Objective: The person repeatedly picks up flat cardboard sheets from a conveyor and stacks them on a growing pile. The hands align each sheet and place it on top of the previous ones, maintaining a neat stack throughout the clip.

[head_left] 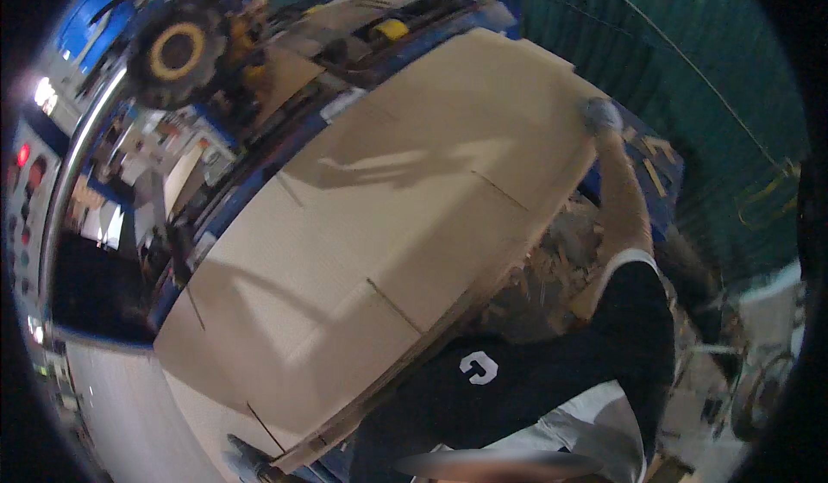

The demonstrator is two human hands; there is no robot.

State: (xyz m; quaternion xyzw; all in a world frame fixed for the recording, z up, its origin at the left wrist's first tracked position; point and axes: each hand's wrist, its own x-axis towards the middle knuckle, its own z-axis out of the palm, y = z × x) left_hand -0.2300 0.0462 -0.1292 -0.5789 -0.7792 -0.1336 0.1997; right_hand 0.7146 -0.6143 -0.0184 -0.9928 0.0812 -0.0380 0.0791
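Observation:
A large brown cardboard sheet (354, 224) with short cut slots along its long sides stretches diagonally across the view. Layered edges along its near side suggest more than one sheet. My right arm reaches far out, and my right hand (601, 117), in a grey glove, closes on the sheet's edge near the far right corner; blur softens its fingers. At the near left corner, my left hand (250, 461), in a dark glove, grips the edge beside a slot. Its fingertips show at the cardboard, while the thumb is hidden and the lower frame edge cuts off part of the hand.
Behind the sheet runs a blue-framed machine (250, 191) with a dark round wheel (177, 52) and a metal rail (86, 129). Cardboard scraps (552, 263) litter the floor at right, near a blue surface (660, 172). A green corrugated wall (681, 60) stands beyond.

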